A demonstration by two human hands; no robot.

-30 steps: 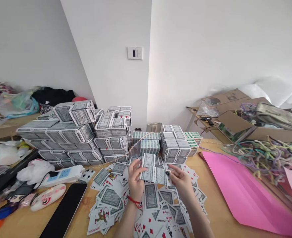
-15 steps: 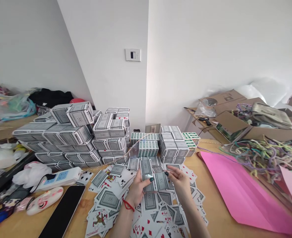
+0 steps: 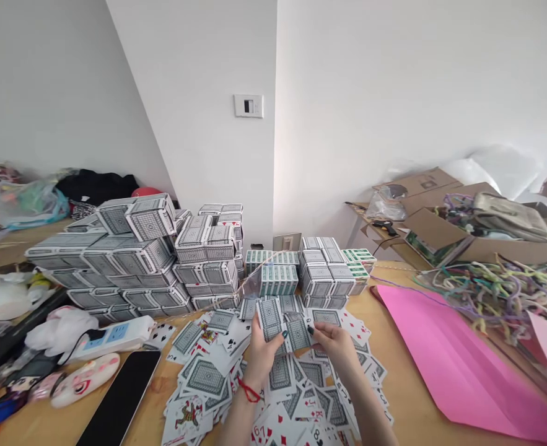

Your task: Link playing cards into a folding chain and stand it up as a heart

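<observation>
My left hand (image 3: 260, 353) grips a grey-backed playing card (image 3: 270, 319), held upright with its patterned back toward me and the thumb across its lower right. In my right hand (image 3: 331, 347) a second patterned card (image 3: 298, 332) is pinched at its right edge between thumb and fingers. The two cards meet or overlap at their edges; how they join I cannot make out. Beneath both hands spreads a heap of loose playing cards (image 3: 203, 378), some face up, some face down. A joker (image 3: 188, 421) lies face up at the near left of the heap.
Blocks built of cards (image 3: 134, 257) are stacked at the back left, with more blocks (image 3: 328, 272) behind the heap beside green card boxes (image 3: 279, 279). A phone (image 3: 119, 396) and a power strip (image 3: 115, 339) lie left. Pink paper (image 3: 454, 365) and tangled yarn (image 3: 496, 297) lie right.
The card in my left hand has tilted and shifted slightly left. The card in my right hand has moved a little left with it; both hands stay close together.
</observation>
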